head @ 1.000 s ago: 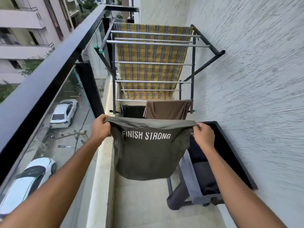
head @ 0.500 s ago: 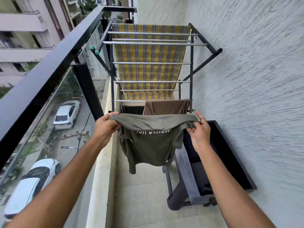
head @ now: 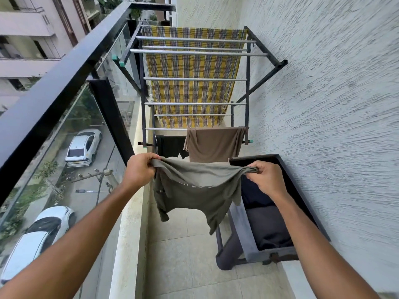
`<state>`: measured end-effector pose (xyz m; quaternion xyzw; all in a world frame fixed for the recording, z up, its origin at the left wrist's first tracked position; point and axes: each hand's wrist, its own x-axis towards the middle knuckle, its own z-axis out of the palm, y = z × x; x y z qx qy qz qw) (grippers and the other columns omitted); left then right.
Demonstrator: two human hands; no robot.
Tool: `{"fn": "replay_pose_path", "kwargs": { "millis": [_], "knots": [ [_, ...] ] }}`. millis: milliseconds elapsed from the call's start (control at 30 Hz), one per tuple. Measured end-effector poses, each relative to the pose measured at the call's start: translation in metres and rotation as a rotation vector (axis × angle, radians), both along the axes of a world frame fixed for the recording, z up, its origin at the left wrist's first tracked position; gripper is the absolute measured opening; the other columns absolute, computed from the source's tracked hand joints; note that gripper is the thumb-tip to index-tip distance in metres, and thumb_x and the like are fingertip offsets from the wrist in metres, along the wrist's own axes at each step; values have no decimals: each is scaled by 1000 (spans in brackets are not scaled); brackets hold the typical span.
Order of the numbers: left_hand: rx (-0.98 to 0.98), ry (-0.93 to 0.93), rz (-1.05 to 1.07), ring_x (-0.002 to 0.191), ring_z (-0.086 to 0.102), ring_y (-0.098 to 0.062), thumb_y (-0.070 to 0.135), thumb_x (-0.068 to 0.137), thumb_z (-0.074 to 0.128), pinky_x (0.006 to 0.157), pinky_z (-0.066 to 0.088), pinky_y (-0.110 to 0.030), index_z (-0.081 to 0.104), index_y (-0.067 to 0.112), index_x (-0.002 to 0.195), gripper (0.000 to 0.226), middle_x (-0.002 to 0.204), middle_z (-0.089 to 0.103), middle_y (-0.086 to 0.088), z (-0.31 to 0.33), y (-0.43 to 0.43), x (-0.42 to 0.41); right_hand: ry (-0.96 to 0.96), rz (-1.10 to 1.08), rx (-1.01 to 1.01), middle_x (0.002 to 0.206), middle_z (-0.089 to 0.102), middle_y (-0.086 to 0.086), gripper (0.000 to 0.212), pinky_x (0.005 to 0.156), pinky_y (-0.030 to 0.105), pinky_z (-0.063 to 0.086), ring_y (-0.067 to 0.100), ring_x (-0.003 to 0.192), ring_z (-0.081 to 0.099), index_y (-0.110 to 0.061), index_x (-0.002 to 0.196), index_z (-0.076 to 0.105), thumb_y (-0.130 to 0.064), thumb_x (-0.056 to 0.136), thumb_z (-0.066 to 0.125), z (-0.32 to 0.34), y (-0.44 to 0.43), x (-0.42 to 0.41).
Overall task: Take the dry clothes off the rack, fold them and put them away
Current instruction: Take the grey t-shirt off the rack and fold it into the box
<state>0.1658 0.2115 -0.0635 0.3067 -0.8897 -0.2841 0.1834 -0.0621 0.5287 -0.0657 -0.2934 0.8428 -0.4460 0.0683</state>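
An olive green T-shirt [head: 194, 188] hangs in the air between my hands, folded over along its top edge, with only a trace of its white lettering showing. My left hand [head: 139, 171] grips its left end and my right hand [head: 266, 179] pinches its right end. Behind it stands the drying rack [head: 195, 79]. A yellow checked cloth [head: 192, 67] is draped over its far bars. A brown garment [head: 213, 143] and a black one [head: 169, 145] hang from its nearest rail. To the right, a dark laundry basket [head: 302, 197] holds dark folded clothes.
A black railing [head: 64, 67] with glass panels runs along the left, above a low ledge [head: 127, 229]. A rough white wall [head: 334, 104] closes the right side. Pale floor tiles [head: 179, 255] lie between ledge and basket. Cars are parked on the street far below.
The T-shirt has been folded over on itself, so the lettering that faced me is now almost hidden. The cloth hangs bunched and narrower, with a sleeve dangling below.
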Motion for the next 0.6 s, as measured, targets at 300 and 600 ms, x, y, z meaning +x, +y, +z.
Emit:
{"fn": "replay_pose_path", "kwargs": {
  "millis": [300, 600],
  "knots": [
    [290, -108, -247, 81, 65, -20, 22, 90, 66, 73, 52, -34, 68, 11, 84, 13, 87, 68, -5, 1, -9, 16, -476, 174, -232, 77, 56, 10, 24, 73, 31, 51, 15, 73, 56, -5, 75, 58, 13, 91, 56, 3, 29, 6],
    [1004, 216, 181, 69, 61, -20, 19, 101, 52, 53, 52, -24, 65, 12, 100, 14, 79, 66, -5, 12, 17, -38, -474, -297, -451, 78, 60, -4, 13, 67, 30, 45, 15, 73, 55, -23, 82, 58, -32, 92, 57, 20, -19, 0]
  ]
}}
